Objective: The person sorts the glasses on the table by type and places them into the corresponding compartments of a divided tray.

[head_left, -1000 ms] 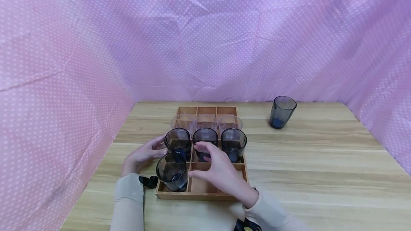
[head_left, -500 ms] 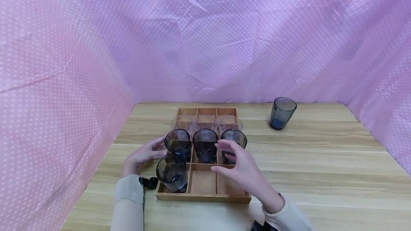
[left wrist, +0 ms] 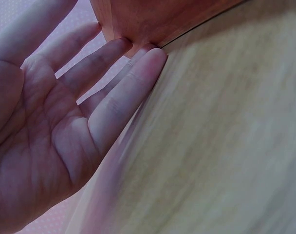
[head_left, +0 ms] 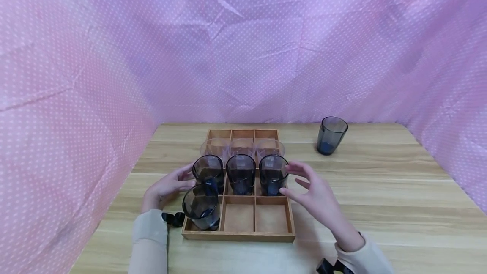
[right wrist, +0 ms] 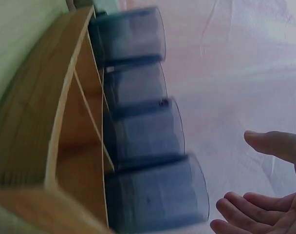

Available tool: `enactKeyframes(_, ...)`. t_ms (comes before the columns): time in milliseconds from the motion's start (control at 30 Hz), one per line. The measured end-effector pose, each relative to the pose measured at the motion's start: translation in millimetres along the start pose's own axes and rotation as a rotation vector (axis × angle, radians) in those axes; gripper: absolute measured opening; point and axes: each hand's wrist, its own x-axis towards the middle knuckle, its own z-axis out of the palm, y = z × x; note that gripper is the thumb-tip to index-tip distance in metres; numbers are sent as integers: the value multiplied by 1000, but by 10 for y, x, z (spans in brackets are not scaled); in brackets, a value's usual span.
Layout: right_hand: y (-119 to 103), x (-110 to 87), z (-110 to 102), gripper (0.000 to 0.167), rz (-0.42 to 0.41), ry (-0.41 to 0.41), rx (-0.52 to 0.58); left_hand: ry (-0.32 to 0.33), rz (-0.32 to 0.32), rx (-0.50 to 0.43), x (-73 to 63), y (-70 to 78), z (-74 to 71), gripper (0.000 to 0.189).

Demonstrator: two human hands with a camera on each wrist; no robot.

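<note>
A wooden compartment box [head_left: 238, 237] holds dark tumblers: three in one row, and one front-left tumbler [head_left: 201, 208] in the nearest row. At the box's left side rests my left hand [head_left: 169, 186]; its straight fingers touch the wooden wall [left wrist: 148, 22] in the left wrist view. Beside the right tumbler [head_left: 273, 175] of the row is my right hand [head_left: 313, 191], thumb and fingers spread. The right wrist view shows that hand [right wrist: 269, 204] apart from the nearest tumbler [right wrist: 157, 195], holding nothing. Behind the dark row stand clear glasses [head_left: 242, 147], partly hidden.
Another dark tumbler [head_left: 332, 135] stands alone on the wooden table [head_left: 380, 189] at the back right. Two front compartments [head_left: 239, 217] show bare bottoms. A pink dotted cloth [head_left: 243, 54] hangs behind and along the sides.
My right hand has moved right, from the middle tumbler to the outer side of the right one. The left hand stays at the box's left side.
</note>
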Motion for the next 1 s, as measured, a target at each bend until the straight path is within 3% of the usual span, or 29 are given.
enactKeyframes(433,429,141,-409,60,169,126,-71,17,-15,-12,-2,6,19,86)
enactKeyframes(800,757,405,-688,71,263,233,-80,9,0,2,13,-21,-3,85)
enactKeyframes(1000,962,556,-802,82,307,287,-103,16,-23,8,17,-19,1,85)
